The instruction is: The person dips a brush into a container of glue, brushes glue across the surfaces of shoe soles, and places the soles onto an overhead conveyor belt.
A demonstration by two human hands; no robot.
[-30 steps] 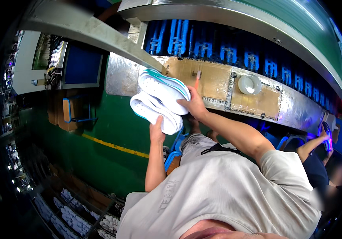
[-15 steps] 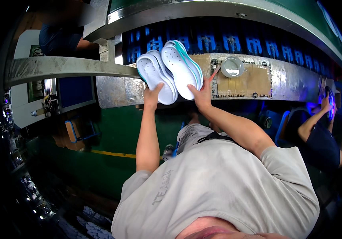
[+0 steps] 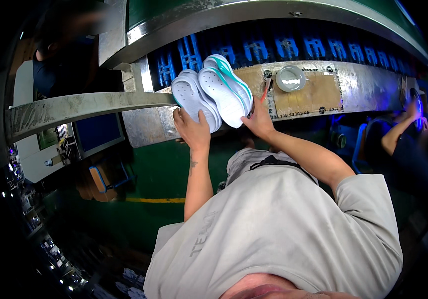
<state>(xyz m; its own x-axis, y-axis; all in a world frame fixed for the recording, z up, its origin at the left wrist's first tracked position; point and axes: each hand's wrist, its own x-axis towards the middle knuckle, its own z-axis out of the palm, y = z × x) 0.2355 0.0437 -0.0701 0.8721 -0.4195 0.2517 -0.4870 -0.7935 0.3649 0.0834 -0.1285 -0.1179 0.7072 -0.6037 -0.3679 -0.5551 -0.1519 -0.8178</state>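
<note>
Bowl (image 3: 291, 89) and metal beam (image 3: 94, 106) flank white soles (image 3: 223, 97), gripped by both hands (image 3: 195, 132) (the right (image 3: 260, 122) also holds a brush (image 3: 265, 90)).

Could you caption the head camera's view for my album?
Left hand and right hand on white, green-edged shoe soles; to the right, a round tub on a partly cardboard-covered metal bench.

White, teal-edged soles (image 3: 222, 95) with dark dots, tan cardboard (image 3: 306, 99), pale grey shirt (image 3: 284, 224), green floor (image 3: 156, 172), yellow line (image 3: 155, 200)
</note>
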